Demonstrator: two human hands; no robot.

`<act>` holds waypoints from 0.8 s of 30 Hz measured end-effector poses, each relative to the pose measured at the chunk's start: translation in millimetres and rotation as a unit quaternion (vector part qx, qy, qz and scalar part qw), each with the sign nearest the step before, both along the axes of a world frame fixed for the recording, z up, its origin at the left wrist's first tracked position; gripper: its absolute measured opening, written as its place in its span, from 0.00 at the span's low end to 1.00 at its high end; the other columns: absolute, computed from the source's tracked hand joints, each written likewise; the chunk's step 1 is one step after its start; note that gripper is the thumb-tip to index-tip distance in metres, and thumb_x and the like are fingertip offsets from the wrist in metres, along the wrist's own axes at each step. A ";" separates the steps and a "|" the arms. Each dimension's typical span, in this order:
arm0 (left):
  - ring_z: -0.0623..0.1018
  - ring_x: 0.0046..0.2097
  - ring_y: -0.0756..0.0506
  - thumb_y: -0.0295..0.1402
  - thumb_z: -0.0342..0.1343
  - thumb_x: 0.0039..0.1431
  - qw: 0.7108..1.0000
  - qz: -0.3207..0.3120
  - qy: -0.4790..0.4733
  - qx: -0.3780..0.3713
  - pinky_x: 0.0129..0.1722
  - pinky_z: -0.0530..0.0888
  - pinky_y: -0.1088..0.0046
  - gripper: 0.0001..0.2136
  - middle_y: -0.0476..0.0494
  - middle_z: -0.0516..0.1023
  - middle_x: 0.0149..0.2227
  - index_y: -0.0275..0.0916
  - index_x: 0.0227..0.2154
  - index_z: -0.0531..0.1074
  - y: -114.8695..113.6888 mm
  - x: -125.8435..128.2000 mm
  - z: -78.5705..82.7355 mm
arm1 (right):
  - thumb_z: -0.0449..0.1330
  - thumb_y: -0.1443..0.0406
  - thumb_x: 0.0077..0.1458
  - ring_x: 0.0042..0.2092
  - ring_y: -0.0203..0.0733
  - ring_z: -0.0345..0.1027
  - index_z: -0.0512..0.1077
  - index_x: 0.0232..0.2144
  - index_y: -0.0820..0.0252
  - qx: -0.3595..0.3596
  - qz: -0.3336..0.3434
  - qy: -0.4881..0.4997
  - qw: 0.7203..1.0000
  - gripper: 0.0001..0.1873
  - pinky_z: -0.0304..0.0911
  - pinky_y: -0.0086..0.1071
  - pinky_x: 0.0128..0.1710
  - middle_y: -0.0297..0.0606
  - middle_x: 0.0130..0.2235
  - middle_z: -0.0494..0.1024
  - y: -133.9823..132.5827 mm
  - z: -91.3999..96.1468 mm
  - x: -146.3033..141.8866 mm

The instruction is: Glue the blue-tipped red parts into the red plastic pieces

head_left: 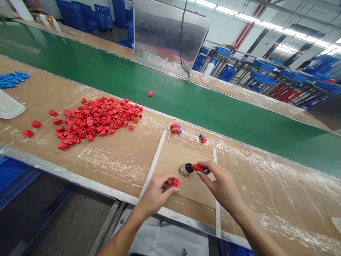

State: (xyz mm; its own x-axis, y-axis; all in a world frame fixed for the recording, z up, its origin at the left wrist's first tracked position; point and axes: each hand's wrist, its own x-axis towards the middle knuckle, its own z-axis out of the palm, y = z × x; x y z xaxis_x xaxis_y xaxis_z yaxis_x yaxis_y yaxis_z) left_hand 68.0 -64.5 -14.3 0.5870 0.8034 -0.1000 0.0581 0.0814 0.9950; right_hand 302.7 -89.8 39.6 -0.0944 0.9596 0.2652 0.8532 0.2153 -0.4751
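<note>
Right hand [221,179]: thumb and fingers closed on a red-and-blue piece [198,167], its red end at the black top of a small container [183,171]; actual contact cannot be confirmed. Left hand [157,192]: pinching a red block [175,182] to the near left of the container, hollow face visible. The container stands on a cardboard sheet [170,153] on the table [114,170], between two white strips [155,163]. Beyond it, near the table's far edge, lie a cluster of red-and-blue parts [176,128] and, to its right, a single red-and-blue part [203,138]. To the left, a large pile of red blocks [98,119]; at far left, blue pieces [12,80]. Past the table runs a green belt [239,113] carrying one small red item [150,94].
</note>
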 end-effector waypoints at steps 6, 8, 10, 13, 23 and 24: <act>0.71 0.36 0.50 0.36 0.58 0.60 1.000 -0.001 -0.011 -0.020 0.37 0.68 0.77 0.11 0.47 0.72 0.33 0.36 0.43 0.73 0.7 1.3 -1.7 | 0.58 0.62 0.64 0.37 0.38 0.68 0.70 0.45 0.58 -0.001 -0.001 0.042 0.999 0.08 0.64 0.32 0.38 0.36 0.41 0.75 -2.0 7.6 -8.3; 0.70 0.35 0.50 0.35 0.58 0.60 0.999 -0.003 -0.021 -0.030 0.37 0.68 0.77 0.11 0.47 0.72 0.33 0.36 0.43 0.73 0.8 1.9 -2.4 | 0.58 0.64 0.64 0.38 0.36 0.68 0.69 0.45 0.57 -0.004 0.017 0.069 0.997 0.08 0.64 0.30 0.39 0.35 0.41 0.75 -6.7 12.0 -16.5; 0.70 0.35 0.50 0.35 0.57 0.60 0.998 -0.008 -0.040 -0.048 0.37 0.67 0.77 0.11 0.48 0.71 0.32 0.35 0.44 0.73 1.1 1.9 -3.3 | 0.58 0.65 0.65 0.39 0.35 0.69 0.69 0.46 0.55 -0.015 0.044 0.092 0.995 0.08 0.63 0.28 0.39 0.34 0.42 0.74 -12.3 14.5 -25.7; 0.68 0.33 0.51 0.34 0.57 0.60 0.995 -0.022 -0.065 -0.073 0.35 0.67 0.77 0.13 0.47 0.70 0.31 0.34 0.47 0.73 1.4 1.0 -4.8 | 0.58 0.65 0.65 0.41 0.35 0.69 0.68 0.48 0.54 -0.031 0.068 0.111 0.991 0.10 0.63 0.28 0.41 0.33 0.43 0.74 -19.1 12.1 -36.6; 0.69 0.32 0.51 0.35 0.57 0.60 0.992 -0.039 -0.079 -0.089 0.34 0.66 0.76 0.13 0.46 0.72 0.32 0.33 0.46 0.73 0.3 -0.5 -3.8 | 0.57 0.66 0.65 0.39 0.37 0.68 0.68 0.47 0.57 -0.056 0.070 0.137 0.986 0.09 0.64 0.29 0.39 0.37 0.42 0.74 -24.4 -3.5 -45.4; 0.69 0.33 0.51 0.35 0.57 0.60 0.993 -0.038 -0.075 -0.088 0.33 0.66 0.76 0.13 0.46 0.72 0.32 0.33 0.44 0.73 0.2 -0.5 -3.8 | 0.57 0.66 0.65 0.39 0.38 0.68 0.68 0.47 0.57 -0.056 0.070 0.137 0.987 0.09 0.64 0.30 0.39 0.37 0.42 0.74 -24.7 -4.3 -45.8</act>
State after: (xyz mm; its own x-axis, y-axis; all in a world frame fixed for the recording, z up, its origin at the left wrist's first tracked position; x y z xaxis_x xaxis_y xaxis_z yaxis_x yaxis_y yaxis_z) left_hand 67.5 -64.3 -18.1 0.6647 0.7336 -0.1417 -0.0773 0.2561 0.9636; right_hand 256.9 -114.6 35.3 -0.1666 0.9671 0.1925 0.6551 0.2544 -0.7114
